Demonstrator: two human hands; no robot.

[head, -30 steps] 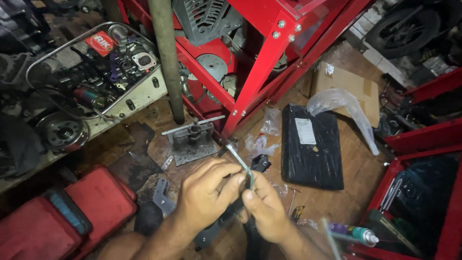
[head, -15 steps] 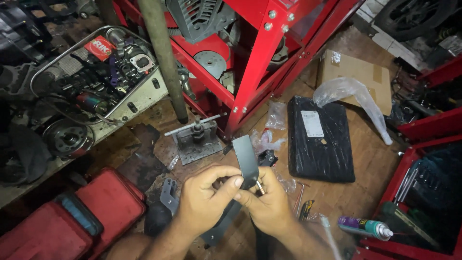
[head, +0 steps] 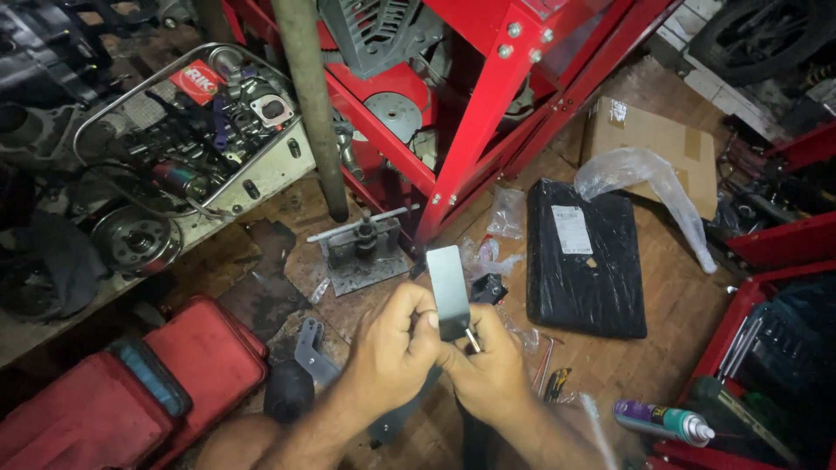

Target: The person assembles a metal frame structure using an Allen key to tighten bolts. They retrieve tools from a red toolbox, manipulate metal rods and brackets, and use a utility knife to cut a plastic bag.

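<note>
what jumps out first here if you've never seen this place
The red frame fills the top centre. Below it, the left hand and right hand together hold up a flat grey plate. A black packet lies to their right, red cases at lower left.

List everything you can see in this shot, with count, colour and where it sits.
flat metal plate: one, grey, held upright between both hands at centre
small vise-like tool: one, grey, on the wooden floor above the hands
steel frame: one, red, top centre
black wrapped package: one, black with a white label, right of centre
cardboard box: one, brown, upper right
clear plastic bag: one, lying across the box and package
spray can: one, purple and white, lower right
red case: one, red, lower left
tray of engine parts: one, pale, upper left
screwdriver: one, yellow and black handle, beside the right hand
left hand: gripping the plate
right hand: gripping the plate
</note>
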